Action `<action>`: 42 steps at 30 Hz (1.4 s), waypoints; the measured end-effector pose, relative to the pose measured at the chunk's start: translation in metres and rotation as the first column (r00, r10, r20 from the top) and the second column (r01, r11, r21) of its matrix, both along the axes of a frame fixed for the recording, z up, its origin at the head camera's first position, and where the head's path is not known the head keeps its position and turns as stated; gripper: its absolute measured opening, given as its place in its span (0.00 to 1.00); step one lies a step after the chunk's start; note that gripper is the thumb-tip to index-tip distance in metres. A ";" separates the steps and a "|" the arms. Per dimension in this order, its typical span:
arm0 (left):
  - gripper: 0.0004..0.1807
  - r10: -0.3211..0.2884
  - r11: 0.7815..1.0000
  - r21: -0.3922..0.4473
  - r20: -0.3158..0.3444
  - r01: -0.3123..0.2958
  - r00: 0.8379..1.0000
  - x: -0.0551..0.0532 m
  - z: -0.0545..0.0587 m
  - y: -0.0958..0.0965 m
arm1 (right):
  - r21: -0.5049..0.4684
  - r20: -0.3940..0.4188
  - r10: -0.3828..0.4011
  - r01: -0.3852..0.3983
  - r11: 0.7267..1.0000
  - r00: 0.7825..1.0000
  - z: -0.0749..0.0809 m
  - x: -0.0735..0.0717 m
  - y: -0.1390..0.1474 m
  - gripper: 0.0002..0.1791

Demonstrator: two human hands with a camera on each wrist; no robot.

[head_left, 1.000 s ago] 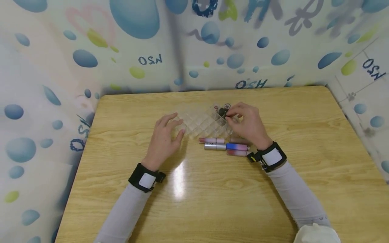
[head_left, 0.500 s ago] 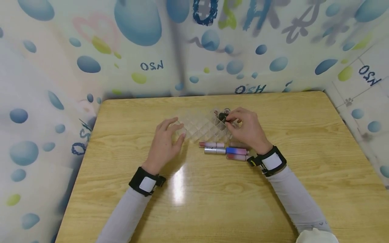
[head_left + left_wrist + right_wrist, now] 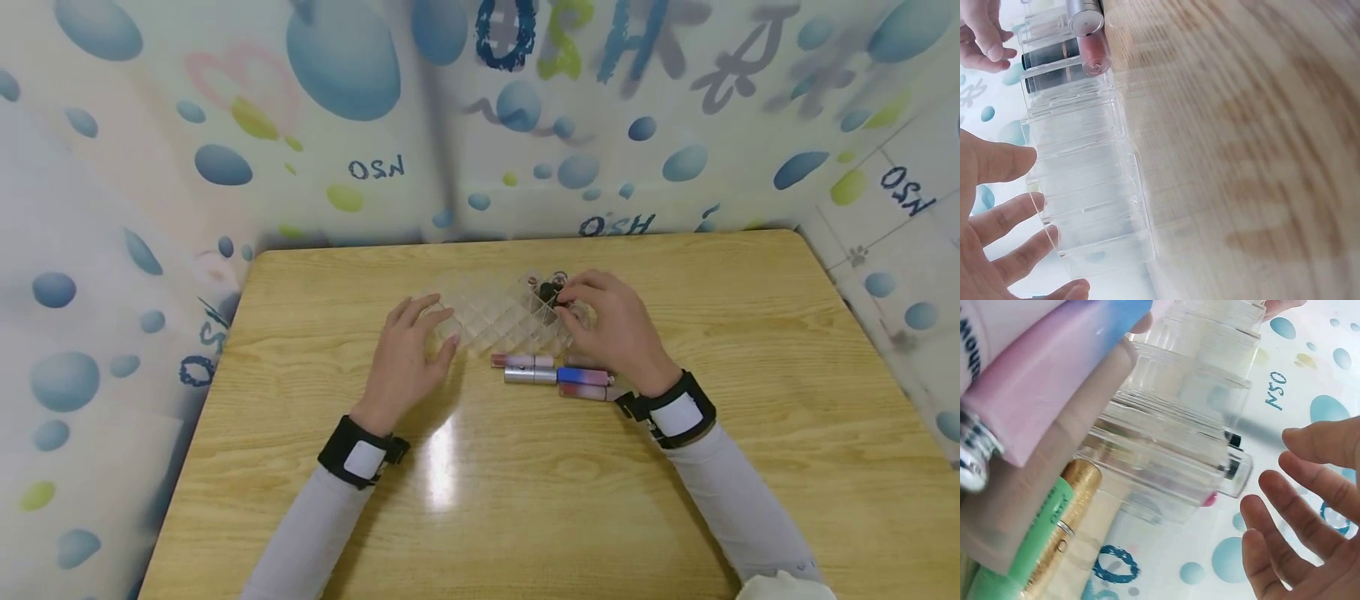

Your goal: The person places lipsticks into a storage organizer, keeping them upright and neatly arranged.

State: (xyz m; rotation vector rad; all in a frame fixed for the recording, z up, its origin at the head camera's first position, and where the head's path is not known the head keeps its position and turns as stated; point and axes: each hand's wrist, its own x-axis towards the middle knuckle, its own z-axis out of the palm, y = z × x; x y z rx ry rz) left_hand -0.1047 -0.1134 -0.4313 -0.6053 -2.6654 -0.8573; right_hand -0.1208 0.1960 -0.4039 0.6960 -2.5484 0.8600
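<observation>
A clear, many-celled acrylic organizer lies across the back middle of the table. My left hand is at its left end, with the fingertips right at the rim and the fingers spread in the left wrist view. Over the right end is my right hand; its fingers are parted and hold nothing in the right wrist view. Just beside those fingertips, dark-capped lip tubes stand in the cells. Through the clear wall, the left wrist view shows two black tubes side by side.
In front of the organizer lie a silver tube, a blue-and-pink tube, a pink lip gloss and a reddish one. A gold-and-green tube appears in the right wrist view. A patterned wall rises behind the table.
The thumb and index finger of my right hand have parted a little, and its wrist has shifted slightly right. My left hand stays at the organizer. The head view has tilted up.
</observation>
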 end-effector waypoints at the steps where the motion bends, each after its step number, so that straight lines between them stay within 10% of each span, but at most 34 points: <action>1: 0.21 -0.002 1.000 -0.002 -0.011 0.001 1.000 0.000 0.000 0.000 | 0.012 -0.007 0.007 -0.007 1.000 1.000 0.001 0.003 -0.001 0.07; 20: 0.17 -0.077 0.995 0.051 -0.143 0.085 0.987 0.006 0.003 0.005 | 0.252 0.200 0.201 -0.248 0.935 0.959 0.019 0.038 -0.033 0.07; 42: 0.12 -0.222 0.975 0.012 -0.014 0.222 0.975 0.028 0.018 0.034 | 0.420 0.256 0.109 -0.212 0.882 0.961 -0.005 0.040 -0.046 0.06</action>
